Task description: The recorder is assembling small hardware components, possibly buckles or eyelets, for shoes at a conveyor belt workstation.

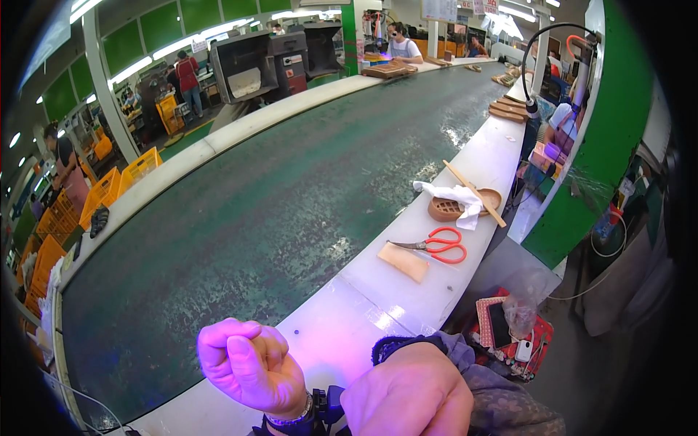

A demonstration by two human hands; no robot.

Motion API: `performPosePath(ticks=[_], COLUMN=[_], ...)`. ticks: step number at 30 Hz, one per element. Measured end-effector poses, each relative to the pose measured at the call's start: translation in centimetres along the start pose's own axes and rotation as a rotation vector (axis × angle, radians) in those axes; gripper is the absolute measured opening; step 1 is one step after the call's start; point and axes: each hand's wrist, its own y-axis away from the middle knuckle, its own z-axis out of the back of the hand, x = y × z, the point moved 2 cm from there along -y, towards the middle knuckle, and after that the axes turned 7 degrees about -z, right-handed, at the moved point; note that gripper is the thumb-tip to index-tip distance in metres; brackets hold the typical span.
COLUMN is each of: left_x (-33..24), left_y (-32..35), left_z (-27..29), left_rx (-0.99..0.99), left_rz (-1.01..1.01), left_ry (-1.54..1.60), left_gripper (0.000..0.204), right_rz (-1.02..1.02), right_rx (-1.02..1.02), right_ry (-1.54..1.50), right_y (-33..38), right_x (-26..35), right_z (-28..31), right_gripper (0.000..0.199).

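My left hand [251, 367] is curled into a fist low in the view, lit pink-purple, with nothing visible in it and a dark band [291, 420] on its wrist. My right hand [407, 396] sits close beside that wrist. Only its back and a grey patterned sleeve [494, 392] show, and its fingers are hidden. Both hands hover over the white ledge [349, 320] along a dark green conveyor belt [291, 196]. Further along the ledge lie red-handled scissors [440, 245] and a tan flat piece [403, 261].
A brown shoe sole [443, 211] with a white cloth [454, 195] and a wooden stick [474, 192] lies beyond the scissors. More soles [509, 109] lie farther up the ledge. Orange crates [109, 189], machines [251, 65] and other workers stand across the belt. A red bin [516, 341] sits lower right.
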Motion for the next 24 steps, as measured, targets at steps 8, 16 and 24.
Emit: performPosePath(ticks=[8,16,24], left_x=[-0.1,-0.4,-0.5], left_y=[-0.2,-0.3,0.0], left_z=[0.1,0.3,-0.1], left_rx=[-0.021,-0.011,0.000], left_rz=[0.005,0.014,0.038], left_ry=[-0.001,-0.040,-0.087], left_gripper=[0.016,0.019,0.022], right_rz=[-0.054,-0.058,-0.087], right_rx=[0.029,-0.061,-0.092], right_ry=[0.160,0.127,0.099], right_y=[-0.6,-0.9,-0.1], right_x=[0.3,-0.4,-1.9], right_z=[1.0,0.6,-0.1], right_gripper=[0.016,0.017,0.017])
